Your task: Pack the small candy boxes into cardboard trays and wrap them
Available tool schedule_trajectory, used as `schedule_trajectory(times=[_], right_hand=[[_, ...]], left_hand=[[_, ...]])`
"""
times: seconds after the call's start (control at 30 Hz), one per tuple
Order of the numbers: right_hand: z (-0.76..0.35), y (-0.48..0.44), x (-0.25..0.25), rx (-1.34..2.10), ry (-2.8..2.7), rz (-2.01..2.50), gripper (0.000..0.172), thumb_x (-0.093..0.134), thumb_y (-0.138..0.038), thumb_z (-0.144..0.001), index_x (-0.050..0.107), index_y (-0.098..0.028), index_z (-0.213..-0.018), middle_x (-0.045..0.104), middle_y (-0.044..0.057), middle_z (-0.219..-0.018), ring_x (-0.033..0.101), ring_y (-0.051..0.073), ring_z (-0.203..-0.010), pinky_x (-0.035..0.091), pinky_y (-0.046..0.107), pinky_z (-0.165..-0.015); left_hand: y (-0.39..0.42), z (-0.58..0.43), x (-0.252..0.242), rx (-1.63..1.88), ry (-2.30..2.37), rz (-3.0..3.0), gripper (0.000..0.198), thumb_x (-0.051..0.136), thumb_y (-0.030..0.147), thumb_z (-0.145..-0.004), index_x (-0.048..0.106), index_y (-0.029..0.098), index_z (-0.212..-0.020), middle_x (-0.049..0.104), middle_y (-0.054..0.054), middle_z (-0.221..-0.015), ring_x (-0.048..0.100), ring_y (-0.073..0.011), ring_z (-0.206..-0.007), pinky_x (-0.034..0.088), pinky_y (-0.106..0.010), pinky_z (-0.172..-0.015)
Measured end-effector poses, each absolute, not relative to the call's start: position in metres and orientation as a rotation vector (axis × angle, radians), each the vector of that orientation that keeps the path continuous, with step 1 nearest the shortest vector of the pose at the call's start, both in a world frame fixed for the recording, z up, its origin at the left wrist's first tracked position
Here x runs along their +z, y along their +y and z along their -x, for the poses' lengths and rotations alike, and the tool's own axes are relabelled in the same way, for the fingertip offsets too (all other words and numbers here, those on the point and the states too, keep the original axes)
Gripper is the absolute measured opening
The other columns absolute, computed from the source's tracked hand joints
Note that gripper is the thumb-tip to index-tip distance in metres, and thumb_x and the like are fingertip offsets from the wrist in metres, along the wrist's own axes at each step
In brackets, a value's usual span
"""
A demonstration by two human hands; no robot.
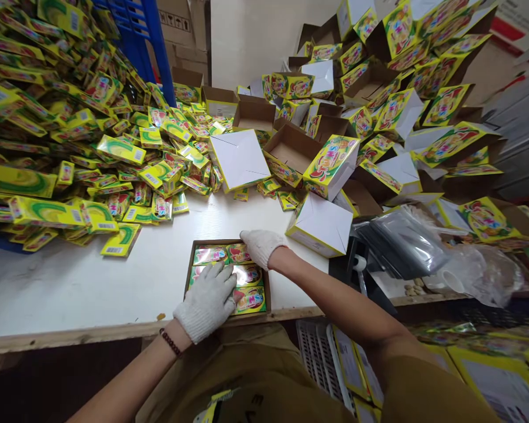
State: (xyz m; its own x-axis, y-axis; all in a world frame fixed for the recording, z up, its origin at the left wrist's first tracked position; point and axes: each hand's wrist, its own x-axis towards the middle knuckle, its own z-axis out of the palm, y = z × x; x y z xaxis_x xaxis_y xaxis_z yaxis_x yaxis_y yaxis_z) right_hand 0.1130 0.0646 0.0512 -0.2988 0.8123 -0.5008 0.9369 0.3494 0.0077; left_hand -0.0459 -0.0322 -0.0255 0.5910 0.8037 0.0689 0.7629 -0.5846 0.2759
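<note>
An open carton (pixel 268 296) lies at the table's front edge, with several small yellow and green packs (pixel 249 299) laid flat inside. My left hand (pixel 209 299), in a white knitted glove, rests with spread fingers on the packs at the carton's left side. At the carton's back right rim is my right hand (pixel 261 247), also gloved, its fingers bent over the edge; what its fingertips touch is hard to make out. Part of the packs is hidden under both hands.
Loose packs (pixel 70 129) are heaped at the left beside a blue crate (pixel 147 35). Cartons (pixel 326 223) pile up at the back and right. Grey plastic bags (pixel 405 238) lie right of my right arm. The white table (pixel 70 282) has a wooden front edge.
</note>
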Motion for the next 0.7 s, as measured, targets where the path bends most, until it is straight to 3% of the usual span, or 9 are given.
schedule_trajectory(times=[0.1,0.23,0.37,0.53,0.7], right_hand=[[-0.112,0.061,0.045,-0.394,2.209,-1.505,0.035,0.054,-0.016,-0.091,0.06,-0.015,-0.126,0.068,0.017,-0.117,0.068,0.028,-0.11,0.054,0.034,-0.085],[-0.122,0.048,0.034,-0.27,2.253,-1.537,0.029,0.047,-0.014,-0.093,0.062,-0.015,-0.118,0.059,0.018,-0.124,0.07,0.027,-0.1,0.055,0.035,-0.078],[-0.141,0.048,0.02,-0.331,2.399,-1.621,0.031,0.041,-0.019,-0.097,0.055,-0.023,-0.125,0.051,0.013,-0.128,0.067,0.019,-0.089,0.053,0.03,-0.073],[-0.162,0.067,0.011,-0.546,2.338,-1.836,0.031,0.044,-0.02,-0.095,0.059,-0.017,-0.122,0.062,0.011,-0.12,0.061,0.019,-0.104,0.044,0.024,-0.083],[-0.16,0.071,0.01,-0.651,2.236,-1.737,0.027,0.045,-0.016,-0.091,0.067,-0.016,-0.106,0.072,0.007,-0.101,0.063,0.017,-0.093,0.039,0.023,-0.074]], left_hand=[[-0.033,0.047,-0.026,0.229,1.295,-2.617,0.019,0.058,0.032,-0.09,0.069,0.018,-0.098,0.067,-0.013,-0.113,0.054,-0.034,-0.119,0.046,-0.051,-0.099],[-0.027,0.04,-0.02,0.222,1.306,-2.619,0.019,0.051,0.027,-0.093,0.068,0.018,-0.095,0.067,-0.011,-0.108,0.06,-0.0279,-0.101,0.05,-0.045,-0.091],[-0.006,0.021,-0.018,0.397,1.238,-2.698,0.032,0.05,0.021,-0.09,0.063,0.014,-0.118,0.059,-0.015,-0.13,0.052,-0.0297,-0.12,0.042,-0.046,-0.107],[0.014,0.004,-0.023,0.27,1.17,-2.745,0.045,0.051,0.029,-0.09,0.055,0.014,-0.131,0.052,-0.018,-0.14,0.046,-0.0331,-0.127,0.042,-0.049,-0.103],[0.01,-0.001,-0.026,0.158,1.208,-2.76,0.044,0.051,0.035,-0.091,0.06,0.011,-0.126,0.056,-0.021,-0.133,0.051,-0.0353,-0.118,0.042,-0.053,-0.1]])
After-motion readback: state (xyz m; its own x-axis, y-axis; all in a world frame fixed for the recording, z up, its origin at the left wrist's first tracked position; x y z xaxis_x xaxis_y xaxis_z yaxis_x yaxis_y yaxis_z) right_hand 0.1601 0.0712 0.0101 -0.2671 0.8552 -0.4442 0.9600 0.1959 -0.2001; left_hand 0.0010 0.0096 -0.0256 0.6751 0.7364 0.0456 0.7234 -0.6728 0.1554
